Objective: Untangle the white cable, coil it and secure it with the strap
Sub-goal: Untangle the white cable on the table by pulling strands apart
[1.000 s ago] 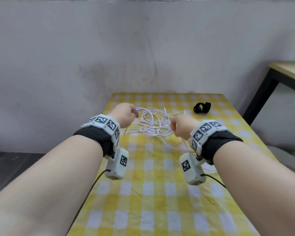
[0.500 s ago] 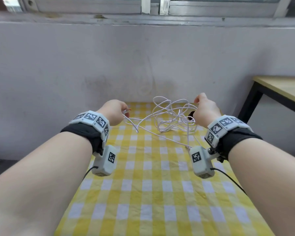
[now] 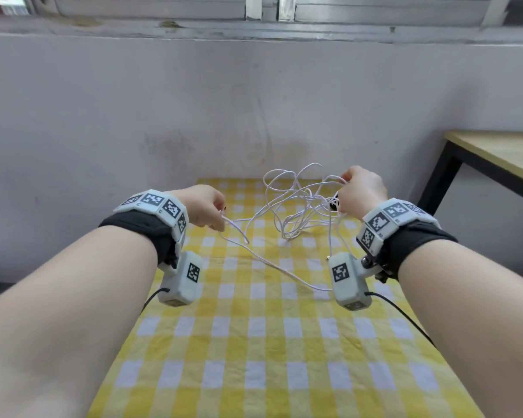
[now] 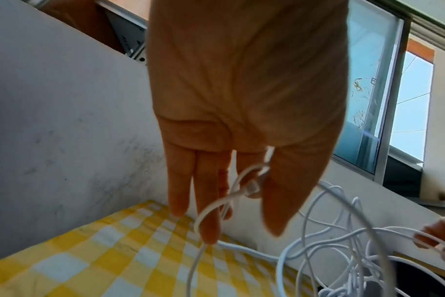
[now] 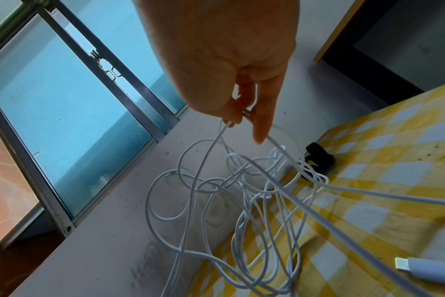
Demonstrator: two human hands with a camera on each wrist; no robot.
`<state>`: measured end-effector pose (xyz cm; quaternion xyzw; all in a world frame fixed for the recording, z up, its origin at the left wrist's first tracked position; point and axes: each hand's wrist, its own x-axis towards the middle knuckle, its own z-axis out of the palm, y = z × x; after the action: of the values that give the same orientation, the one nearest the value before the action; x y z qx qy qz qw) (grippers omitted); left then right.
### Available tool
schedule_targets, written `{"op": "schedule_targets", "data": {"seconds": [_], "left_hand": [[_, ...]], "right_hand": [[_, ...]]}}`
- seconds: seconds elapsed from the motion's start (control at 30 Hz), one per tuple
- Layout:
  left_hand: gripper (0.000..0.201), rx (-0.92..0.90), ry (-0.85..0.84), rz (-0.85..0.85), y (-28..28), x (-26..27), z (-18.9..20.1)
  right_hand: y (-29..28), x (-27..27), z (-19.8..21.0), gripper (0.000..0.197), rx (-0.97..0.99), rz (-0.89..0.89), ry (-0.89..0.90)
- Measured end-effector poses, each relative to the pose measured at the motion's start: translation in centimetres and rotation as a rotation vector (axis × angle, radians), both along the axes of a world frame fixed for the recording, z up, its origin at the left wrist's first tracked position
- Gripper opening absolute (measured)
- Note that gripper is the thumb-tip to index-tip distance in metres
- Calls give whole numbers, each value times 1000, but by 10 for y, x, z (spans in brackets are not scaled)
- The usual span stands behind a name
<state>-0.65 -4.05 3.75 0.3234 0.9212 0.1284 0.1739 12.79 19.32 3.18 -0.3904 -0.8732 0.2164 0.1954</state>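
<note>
The white cable (image 3: 296, 206) hangs as a loose tangle between my two hands above the yellow checked table (image 3: 254, 342). My left hand (image 3: 221, 218) pinches the cable near one plug end (image 4: 252, 186) between thumb and forefinger, the other fingers straight. My right hand (image 3: 344, 179), higher and farther back, pinches a strand (image 5: 241, 118) at the top of the tangle (image 5: 229, 191). One strand runs low across the cloth toward my right wrist, where a free connector (image 5: 424, 269) shows. The black strap (image 5: 318, 158) lies on the table's far right, mostly hidden behind my right hand in the head view.
A grey wall (image 3: 254, 116) stands just behind the table's far edge, with a window (image 5: 76, 100) above it. A second table with a wooden top and black legs (image 3: 495, 155) stands to the right.
Both hands have lifted the tangle off the cloth and spread apart; my right hand rose and moved right, now covering the strap. The loops have stretched out. The head view tilted up.
</note>
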Motion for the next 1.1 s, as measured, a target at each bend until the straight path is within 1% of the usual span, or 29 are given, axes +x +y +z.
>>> {"op": "schedule_targets", "data": {"seconds": [0.07, 0.1, 0.13, 0.2, 0.3, 0.37, 0.4, 0.43, 0.5, 0.53, 0.57, 0.6, 0.63, 0.7, 0.8, 0.9, 0.93, 1.0, 1.1], "left_hand": [[19, 110, -156, 67, 2, -2, -1], [18, 127, -215, 88, 3, -1, 0], [19, 105, -263, 96, 4, 1, 2], [33, -32, -328, 80, 7, 5, 5], [46, -277, -377, 18, 10, 6, 5], [71, -399, -374, -39, 9, 3, 2], [80, -401, -346, -54, 9, 2, 1], [78, -366, -311, -59, 11, 3, 0], [61, -222, -241, -48, 17, 5, -1], [60, -128, -224, -37, 21, 5, -3], [64, -32, -223, -22, 26, 4, -7], [68, 65, -229, 4, 30, 4, -10], [67, 163, -229, 37, 34, 2, -14], [57, 286, -180, 76, 41, 2, -20], [40, 287, -108, 42, 53, 5, -26], [25, 238, -74, -1, 60, 4, -33], [21, 231, -60, -2, 61, 3, -36], [17, 228, -44, 10, 62, 1, -40], [24, 189, 37, 34, 64, -5, -47]], "right_hand": [[-1, 0, 1, 33, -9, 20, 49], [-3, -1, 1, 32, -19, 37, 82], [-5, -1, 3, 31, -32, 62, 118], [-7, -3, 3, 26, -69, 125, 181], [-9, -3, 3, 16, -143, 183, 240], [-9, -3, 1, 13, -220, 219, 258], [-9, -3, 0, 12, -252, 240, 245], [-9, -3, -2, 11, -271, 256, 220], [-8, -4, -5, 12, -288, 271, 174], [-7, -4, -6, 12, -297, 278, 158], [-6, -4, -7, 13, -321, 291, 147], [-5, -4, -9, 15, -357, 308, 135], [-4, -4, -11, 19, -399, 325, 126], [-3, -5, -16, 23, -464, 345, 95], [0, -4, -27, 20, -466, 313, -14], [6, 1, -37, 8, -437, 321, -221], [8, 2, -39, 7, -419, 335, -299], [12, 5, -45, 13, -379, 362, -430], [12, 7, -53, 16, -342, 403, -594]]}}
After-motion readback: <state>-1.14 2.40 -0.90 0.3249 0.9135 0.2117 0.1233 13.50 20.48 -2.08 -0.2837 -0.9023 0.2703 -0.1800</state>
